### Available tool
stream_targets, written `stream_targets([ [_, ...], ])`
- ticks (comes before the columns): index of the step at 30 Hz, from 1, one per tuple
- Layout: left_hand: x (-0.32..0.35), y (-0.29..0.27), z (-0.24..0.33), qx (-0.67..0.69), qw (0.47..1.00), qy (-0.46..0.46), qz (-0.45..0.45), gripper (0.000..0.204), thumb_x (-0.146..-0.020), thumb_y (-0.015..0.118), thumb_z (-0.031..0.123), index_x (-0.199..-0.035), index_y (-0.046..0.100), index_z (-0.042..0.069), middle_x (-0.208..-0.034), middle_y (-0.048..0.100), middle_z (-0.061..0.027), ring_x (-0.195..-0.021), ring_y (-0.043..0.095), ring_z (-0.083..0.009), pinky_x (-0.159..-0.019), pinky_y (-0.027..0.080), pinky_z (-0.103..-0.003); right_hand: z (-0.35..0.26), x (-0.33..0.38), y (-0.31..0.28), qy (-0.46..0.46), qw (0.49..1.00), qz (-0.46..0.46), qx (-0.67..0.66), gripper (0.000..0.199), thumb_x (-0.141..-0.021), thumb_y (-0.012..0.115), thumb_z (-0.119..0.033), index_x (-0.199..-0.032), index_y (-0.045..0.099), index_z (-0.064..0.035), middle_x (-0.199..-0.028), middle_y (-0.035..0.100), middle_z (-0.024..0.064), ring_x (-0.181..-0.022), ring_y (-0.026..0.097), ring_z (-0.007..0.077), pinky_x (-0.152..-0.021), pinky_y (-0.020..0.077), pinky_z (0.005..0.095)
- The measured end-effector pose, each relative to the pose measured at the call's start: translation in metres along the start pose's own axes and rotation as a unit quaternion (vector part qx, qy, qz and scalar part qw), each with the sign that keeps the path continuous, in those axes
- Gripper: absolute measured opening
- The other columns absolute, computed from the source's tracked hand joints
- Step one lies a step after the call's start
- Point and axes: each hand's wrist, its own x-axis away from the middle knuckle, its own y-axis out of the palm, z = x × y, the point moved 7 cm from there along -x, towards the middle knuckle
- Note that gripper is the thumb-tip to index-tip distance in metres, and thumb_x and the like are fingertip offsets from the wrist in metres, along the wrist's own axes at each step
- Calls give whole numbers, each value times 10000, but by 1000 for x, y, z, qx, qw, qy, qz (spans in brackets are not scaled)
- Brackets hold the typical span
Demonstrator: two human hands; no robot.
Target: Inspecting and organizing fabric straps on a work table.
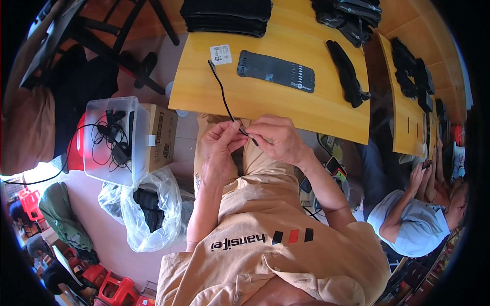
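Note:
A thin black cable (223,93) runs from the table top down over its near edge into my hands. My left hand (223,138) pinches it between thumb and fingertips. Close beside it, my right hand (278,136) has its fingers closed on the cable near a short dark end. Both hands are above my lap, just off the table's near edge. Ahead on the yellow table (204,97) lies a flat dark grey panel (275,71) with a row of light marks at its right end. A white printed label (220,54) lies by the cable's far end.
Black folded items (227,18) are stacked at the table's back, with a black strap-like bundle (347,74) at right. Left of me stand a clear bin (94,153) of cables, a cardboard box (162,135) and a plastic bag (168,229). Another person (408,219) sits at right.

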Motion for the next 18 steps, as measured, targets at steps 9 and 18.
stream_targets([
  [9,2,-4,-1,31,999,-17,-5,144,-857,617,105,-930,627,-18,-794,647,-94,-681,653,-147,-618,564,-221,-3,-3,4,16,1000,3,0,128,-697,623,57,-817,634,15,-751,606,123,-670,596,273,-579,489,328],
  [18,2,-10,0,30,999,-23,16,174,-849,633,119,-955,604,-16,-770,647,-101,-674,652,-151,-596,561,-232,4,-6,13,57,998,10,-35,105,-716,603,35,-817,623,14,-736,593,125,-618,586,270,-548,477,324],
])
